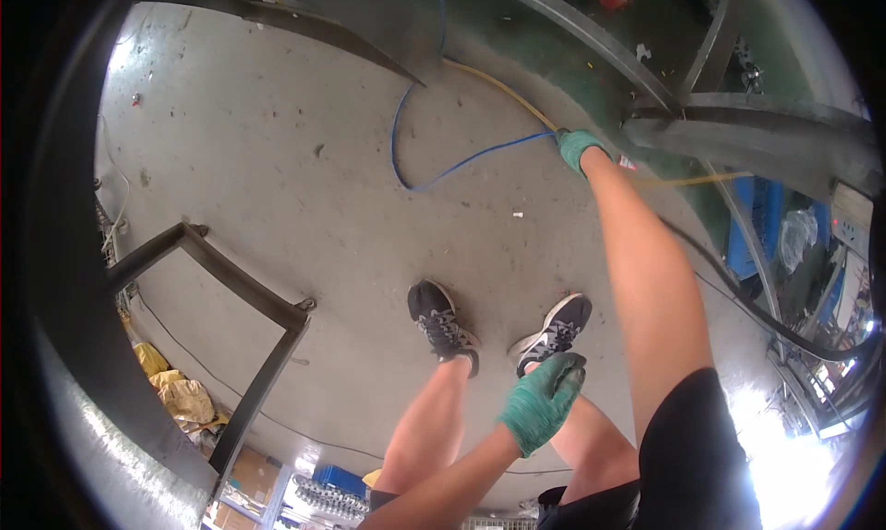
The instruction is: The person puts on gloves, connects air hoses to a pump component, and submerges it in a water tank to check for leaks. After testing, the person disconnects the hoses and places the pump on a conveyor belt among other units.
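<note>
My right hand, in a green glove, reaches far forward on the right. Its fingers are closed where a thin blue hose and a yellow hose meet at the hand. The blue one loops over the floor to the left, and the yellow one runs up toward a dark panel. Another yellow stretch extends right, behind my arm. My left hand, gloved in green with dark fingertips, hangs above my right shoe. It appears to hold nothing, its fingers loosely extended; the palm side is partly hidden.
A dark metal frame stands at left, with a large dark beam beside it. Steel bars and a thick black cable lie right, near blue crates and a socket box. Yellow bags sit lower left.
</note>
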### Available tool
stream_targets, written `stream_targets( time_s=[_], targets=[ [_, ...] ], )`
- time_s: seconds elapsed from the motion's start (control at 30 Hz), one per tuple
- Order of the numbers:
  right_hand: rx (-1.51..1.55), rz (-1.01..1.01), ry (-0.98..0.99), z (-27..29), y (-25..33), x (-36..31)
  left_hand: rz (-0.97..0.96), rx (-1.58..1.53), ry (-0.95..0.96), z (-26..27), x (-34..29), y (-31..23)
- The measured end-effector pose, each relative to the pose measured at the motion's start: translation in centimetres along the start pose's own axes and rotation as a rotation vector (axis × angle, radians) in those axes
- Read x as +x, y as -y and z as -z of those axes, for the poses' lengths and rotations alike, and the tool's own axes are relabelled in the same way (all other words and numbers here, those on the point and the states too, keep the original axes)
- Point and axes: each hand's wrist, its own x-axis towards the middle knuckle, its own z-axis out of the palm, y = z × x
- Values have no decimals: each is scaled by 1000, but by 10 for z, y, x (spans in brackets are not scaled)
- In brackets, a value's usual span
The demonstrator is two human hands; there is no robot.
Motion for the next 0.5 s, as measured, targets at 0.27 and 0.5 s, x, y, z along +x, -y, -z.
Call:
stream_targets(
  time_s=[0.27, 0.5],
  targets=[
    [1100, -206, -193, 73, 45, -130, 33, -142, 36, -7, 3, 12],
    [-372, -145, -938, 301, 82, -322, 66, -344, 32, -30, 10, -1]
  ],
)
